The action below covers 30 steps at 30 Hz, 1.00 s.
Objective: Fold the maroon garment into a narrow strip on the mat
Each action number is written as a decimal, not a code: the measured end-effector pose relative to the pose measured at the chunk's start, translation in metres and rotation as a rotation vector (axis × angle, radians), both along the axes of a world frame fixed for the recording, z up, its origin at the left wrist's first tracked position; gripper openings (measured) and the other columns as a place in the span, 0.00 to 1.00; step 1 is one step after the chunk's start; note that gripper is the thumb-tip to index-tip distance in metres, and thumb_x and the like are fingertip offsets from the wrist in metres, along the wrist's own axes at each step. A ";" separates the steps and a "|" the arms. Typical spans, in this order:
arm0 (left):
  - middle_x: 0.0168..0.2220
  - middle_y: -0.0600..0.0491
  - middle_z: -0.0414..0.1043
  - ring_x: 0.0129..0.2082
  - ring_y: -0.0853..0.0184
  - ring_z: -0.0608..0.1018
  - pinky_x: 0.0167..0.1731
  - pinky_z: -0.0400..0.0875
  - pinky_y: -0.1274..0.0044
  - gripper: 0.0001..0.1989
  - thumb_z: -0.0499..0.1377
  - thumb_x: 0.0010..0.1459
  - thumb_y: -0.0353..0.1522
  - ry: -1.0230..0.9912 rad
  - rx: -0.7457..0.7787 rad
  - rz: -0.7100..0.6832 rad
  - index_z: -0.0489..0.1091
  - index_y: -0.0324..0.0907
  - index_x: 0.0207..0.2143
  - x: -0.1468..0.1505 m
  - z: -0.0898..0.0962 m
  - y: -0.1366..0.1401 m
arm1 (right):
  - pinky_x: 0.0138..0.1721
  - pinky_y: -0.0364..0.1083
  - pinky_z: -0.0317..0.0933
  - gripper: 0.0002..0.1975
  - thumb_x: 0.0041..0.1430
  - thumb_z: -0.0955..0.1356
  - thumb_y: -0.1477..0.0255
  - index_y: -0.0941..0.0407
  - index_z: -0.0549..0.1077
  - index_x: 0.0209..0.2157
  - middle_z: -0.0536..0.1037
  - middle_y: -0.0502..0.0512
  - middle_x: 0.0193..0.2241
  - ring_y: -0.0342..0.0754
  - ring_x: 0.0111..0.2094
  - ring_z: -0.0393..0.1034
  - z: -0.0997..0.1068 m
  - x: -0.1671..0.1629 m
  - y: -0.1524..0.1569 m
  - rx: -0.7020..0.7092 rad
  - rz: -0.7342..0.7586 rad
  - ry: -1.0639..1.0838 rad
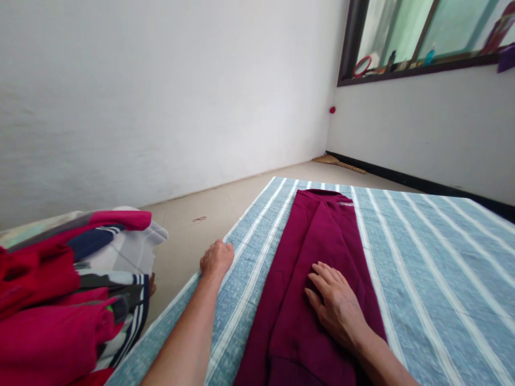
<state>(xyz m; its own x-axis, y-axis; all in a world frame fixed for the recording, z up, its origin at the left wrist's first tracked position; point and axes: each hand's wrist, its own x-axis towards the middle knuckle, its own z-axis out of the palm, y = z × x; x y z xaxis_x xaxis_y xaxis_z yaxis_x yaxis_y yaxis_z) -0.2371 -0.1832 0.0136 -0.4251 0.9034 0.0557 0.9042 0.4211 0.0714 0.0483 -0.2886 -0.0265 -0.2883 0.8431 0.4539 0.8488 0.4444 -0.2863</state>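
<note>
Right hand (336,300) lies flat, fingers spread, on the soft, limp folded maroon knit garment (314,279); left hand (216,258), curled and holding nothing, rests on the blue-striped sheet (422,268); grip folded edges.

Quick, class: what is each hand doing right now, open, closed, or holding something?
Left hand: curled shut, resting on the striped sheet near its edge, holding nothing visible.
Right hand: open, flat on the maroon garment.

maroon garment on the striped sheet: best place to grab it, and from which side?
Probably the maroon garment at its long left edge, coming from the left hand side. It lies flat, folded into a narrow strip on the striped sheet; that edge is clear, while the right hand rests flat on its middle.
</note>
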 end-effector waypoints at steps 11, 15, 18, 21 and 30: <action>0.42 0.36 0.73 0.43 0.51 0.75 0.39 0.68 0.67 0.22 0.43 0.60 0.37 0.004 -0.006 -0.002 0.69 0.32 0.44 0.000 -0.001 0.001 | 0.53 0.59 0.57 0.13 0.60 0.62 0.71 0.58 0.71 0.44 0.70 0.60 0.50 0.57 0.54 0.60 0.000 0.001 0.000 0.000 0.007 -0.005; 0.42 0.36 0.73 0.43 0.51 0.75 0.39 0.68 0.67 0.22 0.43 0.60 0.37 0.004 -0.011 0.002 0.69 0.32 0.44 0.000 -0.001 0.001 | 0.53 0.59 0.56 0.13 0.60 0.62 0.71 0.58 0.71 0.44 0.70 0.60 0.50 0.58 0.54 0.60 0.000 0.001 0.000 -0.002 0.009 0.000; 0.42 0.36 0.73 0.43 0.51 0.75 0.39 0.68 0.67 0.22 0.43 0.60 0.37 0.004 -0.012 0.000 0.69 0.32 0.44 0.000 -0.001 0.001 | 0.53 0.59 0.57 0.13 0.60 0.62 0.71 0.58 0.71 0.44 0.70 0.61 0.50 0.58 0.54 0.60 -0.001 0.001 0.000 0.002 0.008 0.004; 0.42 0.36 0.73 0.43 0.51 0.75 0.39 0.68 0.67 0.21 0.44 0.60 0.37 0.001 -0.011 -0.002 0.69 0.32 0.44 0.001 0.000 0.001 | 0.53 0.59 0.57 0.13 0.60 0.62 0.71 0.58 0.71 0.44 0.70 0.61 0.50 0.58 0.53 0.60 -0.001 0.001 0.001 0.010 0.005 0.005; 0.42 0.36 0.73 0.44 0.51 0.75 0.39 0.68 0.67 0.21 0.44 0.60 0.37 -0.008 0.004 -0.001 0.69 0.32 0.44 0.001 -0.002 0.000 | 0.52 0.59 0.57 0.13 0.60 0.62 0.70 0.58 0.71 0.43 0.70 0.61 0.50 0.58 0.53 0.61 -0.002 0.002 0.001 0.028 0.014 -0.002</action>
<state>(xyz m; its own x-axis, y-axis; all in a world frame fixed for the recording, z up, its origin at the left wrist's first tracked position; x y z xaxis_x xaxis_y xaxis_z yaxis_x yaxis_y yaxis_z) -0.2357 -0.1831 0.0119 -0.4243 0.9038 0.0559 0.9042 0.4196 0.0803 0.0507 -0.2880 -0.0285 -0.3008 0.8258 0.4770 0.8431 0.4641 -0.2719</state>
